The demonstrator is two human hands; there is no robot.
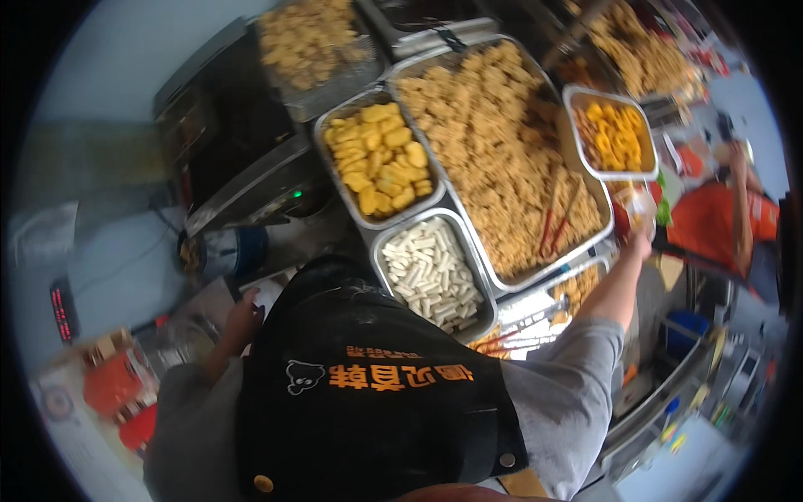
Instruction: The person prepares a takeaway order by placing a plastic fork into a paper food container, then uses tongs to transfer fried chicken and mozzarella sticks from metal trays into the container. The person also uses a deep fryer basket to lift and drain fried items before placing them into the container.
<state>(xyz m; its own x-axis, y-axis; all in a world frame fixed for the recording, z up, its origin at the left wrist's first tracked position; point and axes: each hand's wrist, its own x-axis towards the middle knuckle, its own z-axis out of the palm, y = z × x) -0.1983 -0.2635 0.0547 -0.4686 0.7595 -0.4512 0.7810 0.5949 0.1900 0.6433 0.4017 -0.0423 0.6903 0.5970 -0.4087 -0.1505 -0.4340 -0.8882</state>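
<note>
My right hand (641,241) reaches out past the right edge of a large metal tray (465,216) of fried chicken pieces. Its fingers are around a blurred, clear plastic container (635,204), just below a smaller tray (574,141) of yellow rings and brown pieces. A pair of red-handled tongs (553,216) rests on the chicken. Low at my left side, my left hand (243,317) is beside a whitish item (268,295); blur hides whether it grips anything. Before me are a tray of yellow nuggets (379,160) and a tray of white sticks (430,273).
At the upper left stands a dark machine (232,157) with a green light, near a perforated tray of fried pieces (310,47). More fried food (640,50) fills the upper right. A person in an orange garment (718,219) stands at the right. Below them is a blue bin (685,329).
</note>
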